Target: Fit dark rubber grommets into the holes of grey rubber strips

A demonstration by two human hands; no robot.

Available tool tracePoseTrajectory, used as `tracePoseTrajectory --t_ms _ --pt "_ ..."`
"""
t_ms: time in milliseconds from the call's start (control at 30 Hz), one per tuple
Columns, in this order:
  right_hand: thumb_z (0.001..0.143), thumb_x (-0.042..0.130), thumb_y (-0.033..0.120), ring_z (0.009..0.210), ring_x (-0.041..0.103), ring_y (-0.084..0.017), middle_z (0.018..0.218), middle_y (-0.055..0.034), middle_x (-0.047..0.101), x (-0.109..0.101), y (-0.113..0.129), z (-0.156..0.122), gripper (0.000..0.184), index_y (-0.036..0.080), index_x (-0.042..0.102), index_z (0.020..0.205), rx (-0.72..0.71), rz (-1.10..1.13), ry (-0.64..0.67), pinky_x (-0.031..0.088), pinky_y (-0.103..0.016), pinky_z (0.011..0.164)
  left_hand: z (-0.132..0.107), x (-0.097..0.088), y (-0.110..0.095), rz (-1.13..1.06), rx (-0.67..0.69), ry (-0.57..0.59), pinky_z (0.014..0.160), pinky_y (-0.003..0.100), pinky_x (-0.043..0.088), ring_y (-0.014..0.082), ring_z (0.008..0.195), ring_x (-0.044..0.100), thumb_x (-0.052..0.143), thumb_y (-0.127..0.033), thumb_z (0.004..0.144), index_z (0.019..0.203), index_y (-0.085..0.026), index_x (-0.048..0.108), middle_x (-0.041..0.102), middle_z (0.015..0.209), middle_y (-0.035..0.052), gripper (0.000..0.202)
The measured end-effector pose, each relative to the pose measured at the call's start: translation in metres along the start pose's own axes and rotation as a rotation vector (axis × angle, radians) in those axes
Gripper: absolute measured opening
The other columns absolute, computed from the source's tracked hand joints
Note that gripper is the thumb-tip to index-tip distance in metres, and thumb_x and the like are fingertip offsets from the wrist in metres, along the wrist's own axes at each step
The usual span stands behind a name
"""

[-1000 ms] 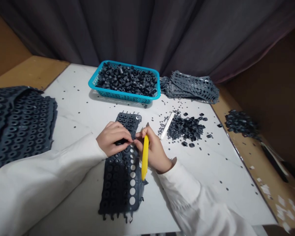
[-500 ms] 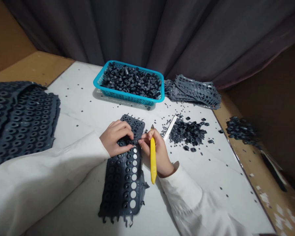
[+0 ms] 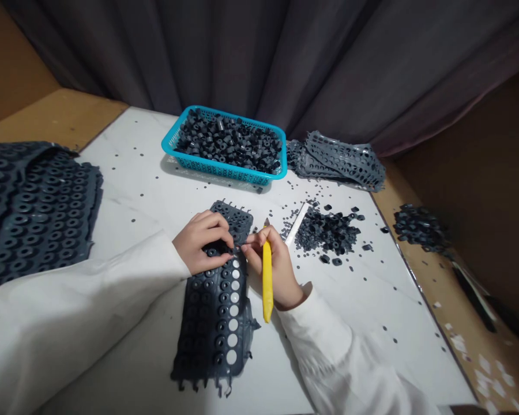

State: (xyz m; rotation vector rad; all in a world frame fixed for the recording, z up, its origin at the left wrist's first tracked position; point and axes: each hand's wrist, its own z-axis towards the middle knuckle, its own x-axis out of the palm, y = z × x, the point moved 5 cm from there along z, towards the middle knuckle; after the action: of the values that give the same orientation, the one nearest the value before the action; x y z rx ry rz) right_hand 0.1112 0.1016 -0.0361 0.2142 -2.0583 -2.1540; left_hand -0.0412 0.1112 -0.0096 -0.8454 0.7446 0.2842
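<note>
A dark rubber sheet (image 3: 207, 340) with rows of raised rings lies lengthwise before me, one column on its right showing round white holes. My left hand (image 3: 204, 241) rests on its upper part, thumb and forefinger closed round a small dark rubber piece at the hole column; the fingertips partly hide it. Along the palm of my right hand (image 3: 279, 268) lies a slim yellow tool (image 3: 267, 282), its short dark pointed tip facing away from me. The right thumb and forefinger meet close beside the left fingertips, at the sheet's right edge.
Behind stands a blue basket (image 3: 225, 168) full of small rubber pieces. Punched-out sheets (image 3: 341, 161) lie right of it. A white strip (image 3: 297, 223) touches a pile of loose pieces (image 3: 328, 230). Stacked ringed sheets (image 3: 38, 213) cover the left side; more pieces (image 3: 419, 227) lie at far right.
The whole view has shifted slightly, so everything sits a little further left. Both hands stay at the same spot on the sheet, with the yellow tool still in the right.
</note>
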Motion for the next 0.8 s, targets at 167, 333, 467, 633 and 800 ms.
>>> tracePoseTrajectory --t_ms 167,333,467,633,800 --pt "0.081 0.059 0.032 0.074 0.060 -0.016 0.083 -0.0030 0.065 -0.016 0.011 0.005 0.024 0.023 0.037 0.077 -0.038 -0.013 -0.192 0.047 -0.031 0.070 0.001 0.004 0.003 0.001 -0.076 0.069 0.075 0.033 0.041 0.0188 0.079 0.053 0.063 -0.033 0.075 0.084 -0.019 0.057 0.060 0.079 0.0029 0.018" --pt "0.093 0.031 0.045 0.061 0.057 -0.015 0.075 -0.0043 0.066 -0.025 0.012 0.011 0.037 0.019 0.050 0.112 0.002 0.011 -0.198 0.046 -0.031 0.062 0.008 0.005 0.006 -0.008 -0.096 0.112 0.076 0.031 0.043 0.0174 0.079 0.054 0.051 -0.025 0.084 0.095 -0.018 0.057 0.059 0.078 0.0020 0.015" --pt "0.089 0.040 0.038 0.062 0.054 -0.015 0.071 -0.0025 0.061 -0.028 0.004 0.014 0.034 0.017 0.063 0.103 0.006 -0.044 -0.160 0.045 -0.029 0.062 0.014 0.012 0.008 0.065 -0.079 0.190 0.075 0.031 0.045 0.0186 0.081 0.056 0.054 -0.023 0.080 0.099 -0.017 0.062 0.057 0.083 0.0037 0.022" --pt "0.078 0.050 0.024 0.052 0.051 -0.013 0.058 0.0014 0.058 -0.028 0.001 0.012 0.015 0.018 0.063 0.077 0.035 -0.063 -0.119 0.042 -0.025 0.053 0.021 0.014 0.008 0.169 -0.116 0.279 0.071 0.028 0.045 0.0174 0.078 0.058 0.056 -0.026 0.077 0.098 -0.021 0.067 0.059 0.085 0.0028 0.024" --pt "0.076 0.051 0.022 0.051 0.052 -0.012 0.057 0.0019 0.060 -0.019 -0.001 0.010 0.010 0.018 0.059 0.072 0.031 -0.038 -0.014 0.042 -0.024 0.051 0.035 0.014 0.007 0.284 -0.093 0.398 0.060 0.026 0.042 0.0159 0.067 0.058 0.056 -0.028 0.076 0.090 -0.024 0.070 0.063 0.080 0.0008 0.021"
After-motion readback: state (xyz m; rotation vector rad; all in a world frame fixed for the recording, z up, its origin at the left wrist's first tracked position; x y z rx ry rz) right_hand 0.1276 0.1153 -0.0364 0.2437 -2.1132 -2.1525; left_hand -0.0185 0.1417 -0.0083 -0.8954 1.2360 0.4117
